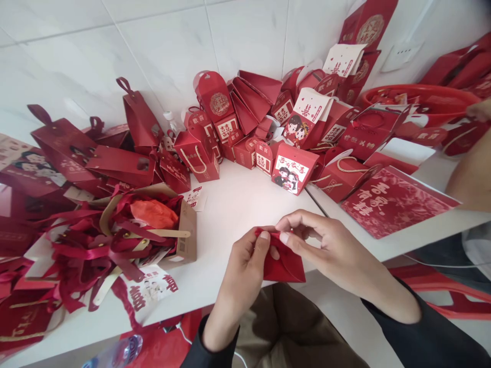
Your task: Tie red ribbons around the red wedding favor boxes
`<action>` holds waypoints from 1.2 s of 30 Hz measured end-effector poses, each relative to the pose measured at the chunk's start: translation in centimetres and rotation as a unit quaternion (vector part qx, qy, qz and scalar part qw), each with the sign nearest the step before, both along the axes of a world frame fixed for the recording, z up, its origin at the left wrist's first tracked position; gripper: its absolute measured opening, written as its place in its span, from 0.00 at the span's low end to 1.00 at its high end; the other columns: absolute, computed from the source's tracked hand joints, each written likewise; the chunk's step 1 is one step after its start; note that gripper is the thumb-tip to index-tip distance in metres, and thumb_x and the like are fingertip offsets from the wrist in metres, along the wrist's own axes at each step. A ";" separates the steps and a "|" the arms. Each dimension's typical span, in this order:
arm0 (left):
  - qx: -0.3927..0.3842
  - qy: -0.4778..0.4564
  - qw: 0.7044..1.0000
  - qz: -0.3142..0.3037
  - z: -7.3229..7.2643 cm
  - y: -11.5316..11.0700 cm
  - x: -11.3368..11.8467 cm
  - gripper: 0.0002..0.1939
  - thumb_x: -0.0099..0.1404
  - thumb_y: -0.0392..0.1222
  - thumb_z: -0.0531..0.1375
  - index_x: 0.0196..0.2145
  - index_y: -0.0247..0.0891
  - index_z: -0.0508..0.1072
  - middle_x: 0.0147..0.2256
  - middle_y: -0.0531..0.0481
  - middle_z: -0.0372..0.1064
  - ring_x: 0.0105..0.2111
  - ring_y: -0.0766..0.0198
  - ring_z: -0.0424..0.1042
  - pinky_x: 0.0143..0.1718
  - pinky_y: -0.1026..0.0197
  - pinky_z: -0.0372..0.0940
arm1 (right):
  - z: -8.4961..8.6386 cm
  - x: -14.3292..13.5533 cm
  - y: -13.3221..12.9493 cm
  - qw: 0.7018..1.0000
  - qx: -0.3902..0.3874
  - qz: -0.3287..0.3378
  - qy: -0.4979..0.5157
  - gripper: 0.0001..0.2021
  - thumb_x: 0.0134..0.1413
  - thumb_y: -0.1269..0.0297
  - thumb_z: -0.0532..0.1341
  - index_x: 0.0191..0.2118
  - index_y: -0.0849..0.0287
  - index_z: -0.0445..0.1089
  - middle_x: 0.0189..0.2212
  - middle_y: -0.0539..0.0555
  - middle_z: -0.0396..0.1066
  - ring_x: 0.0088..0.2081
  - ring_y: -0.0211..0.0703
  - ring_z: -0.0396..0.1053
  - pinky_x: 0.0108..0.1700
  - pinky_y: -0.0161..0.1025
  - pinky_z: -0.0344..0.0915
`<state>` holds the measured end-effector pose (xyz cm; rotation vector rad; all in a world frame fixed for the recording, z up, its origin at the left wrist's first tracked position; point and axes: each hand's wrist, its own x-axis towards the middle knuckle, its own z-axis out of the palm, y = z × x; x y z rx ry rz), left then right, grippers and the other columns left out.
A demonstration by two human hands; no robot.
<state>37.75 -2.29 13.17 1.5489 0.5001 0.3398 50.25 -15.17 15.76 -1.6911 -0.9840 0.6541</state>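
Over the table's front edge, a small red gift box (284,268) is between my two hands, its curved flap facing me. My left hand (245,266) grips its left side, the thumb lying near the top. At the upper edge, the thumb and index finger of my right hand (326,237) pinch close to the rim; fingers cover the exact spot. Beyond my hands stands a box with a cartoon couple (293,168), beside a small red box with a white label (264,158).
Many red gift boxes line the tiled wall. At left, a cardboard carton (187,230) overflows with red ribbons and straps. A large red flat box (397,202) lies at right, before a red basin (425,94). Another person's arm (473,153) reaches in there. A plastic bottle (115,352) is below the table.
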 end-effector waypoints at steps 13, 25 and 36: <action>0.022 -0.022 0.999 0.009 -0.7 0.4 -1.0 0.06 0.67 0.38 0.62 0.42 0.40 0.76 0.39 0.49 0.78 0.39 0.62 0.76 0.38 0.63 0.67 | -1.0 -0.1 -0.2 0.996 -0.067 0.058 -0.032 0.15 0.69 0.60 0.58 0.59 0.47 0.67 0.50 0.51 0.75 0.47 0.44 0.75 0.46 0.39 0.72; 0.457 -0.129 0.869 0.141 -4.4 -1.1 -1.3 0.16 0.69 0.26 0.59 0.50 0.43 0.70 0.42 0.49 0.77 0.40 0.63 0.76 0.39 0.63 0.72 | -1.5 0.5 -0.1 0.997 -0.047 0.065 -0.005 0.12 0.74 0.58 0.55 0.54 0.50 0.73 0.50 0.51 0.77 0.52 0.43 0.75 0.50 0.37 0.70; 0.533 -0.196 0.806 0.167 -3.6 -1.2 -1.8 0.17 0.65 0.21 0.63 0.48 0.37 0.76 0.48 0.41 0.77 0.49 0.57 0.74 0.50 0.53 0.72 | -0.9 0.9 -0.3 0.994 -0.084 0.018 -0.064 0.07 0.68 0.62 0.57 0.41 0.53 0.73 0.36 0.48 0.76 0.32 0.40 0.71 0.33 0.36 0.66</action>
